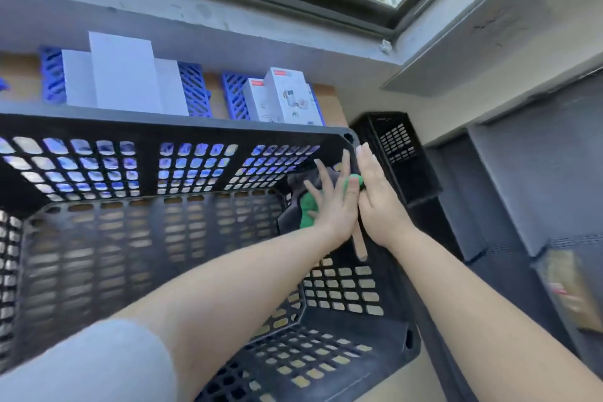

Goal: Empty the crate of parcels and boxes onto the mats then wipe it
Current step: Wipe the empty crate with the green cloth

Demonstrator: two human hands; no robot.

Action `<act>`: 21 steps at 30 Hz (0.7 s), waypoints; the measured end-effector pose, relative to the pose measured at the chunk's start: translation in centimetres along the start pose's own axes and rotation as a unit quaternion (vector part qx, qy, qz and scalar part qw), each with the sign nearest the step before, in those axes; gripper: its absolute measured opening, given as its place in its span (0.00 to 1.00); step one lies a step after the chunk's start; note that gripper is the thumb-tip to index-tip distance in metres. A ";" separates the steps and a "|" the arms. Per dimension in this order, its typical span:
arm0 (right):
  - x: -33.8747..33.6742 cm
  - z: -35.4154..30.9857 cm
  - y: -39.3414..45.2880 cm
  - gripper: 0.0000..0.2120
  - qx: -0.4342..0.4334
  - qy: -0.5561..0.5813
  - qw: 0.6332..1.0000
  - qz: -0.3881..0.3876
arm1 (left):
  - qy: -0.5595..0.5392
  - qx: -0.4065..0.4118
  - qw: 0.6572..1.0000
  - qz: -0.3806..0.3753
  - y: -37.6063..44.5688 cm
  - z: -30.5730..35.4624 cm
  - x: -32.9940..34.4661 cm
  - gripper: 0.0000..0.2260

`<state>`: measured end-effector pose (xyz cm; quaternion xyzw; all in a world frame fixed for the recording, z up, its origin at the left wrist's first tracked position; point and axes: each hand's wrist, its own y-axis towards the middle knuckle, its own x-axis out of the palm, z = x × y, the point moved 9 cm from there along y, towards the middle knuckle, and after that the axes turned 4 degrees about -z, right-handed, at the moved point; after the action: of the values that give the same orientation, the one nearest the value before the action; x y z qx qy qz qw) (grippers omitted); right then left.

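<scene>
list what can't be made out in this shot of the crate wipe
Head view only.
Cloth: mostly covered by the left hand, shape unclear.
Printed boxes: lettering too small to read.
Brown packet at right: motion-blurred, contents unclear.
Far-left mat: cut off by the frame edge.

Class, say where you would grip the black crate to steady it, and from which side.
Grip the crate by its thick rim along the right wall, from outside: the rim is solid there, while the left hand presses the cloth inside.
</scene>
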<state>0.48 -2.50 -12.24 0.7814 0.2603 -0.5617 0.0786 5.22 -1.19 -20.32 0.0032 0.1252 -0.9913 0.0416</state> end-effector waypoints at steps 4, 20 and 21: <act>-0.1 0.0 -0.1 0.29 0.004 -0.031 0.999 0.015 | -0.005 0.001 1.000 0.011 0.1 -0.5 -0.5 0.31; -0.1 1.1 -0.1 0.34 0.009 -0.001 1.000 0.028 | -0.065 -0.022 0.998 -0.017 -0.5 1.6 0.4 0.23; -0.2 1.2 -0.2 0.36 0.009 0.033 0.999 0.033 | -0.067 0.006 0.997 -0.022 -0.9 2.0 0.5 0.25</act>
<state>-0.66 -2.92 -12.45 0.8082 0.2316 -0.5353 0.0817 4.66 -0.90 -18.15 -0.0660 0.1164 -0.9906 0.0283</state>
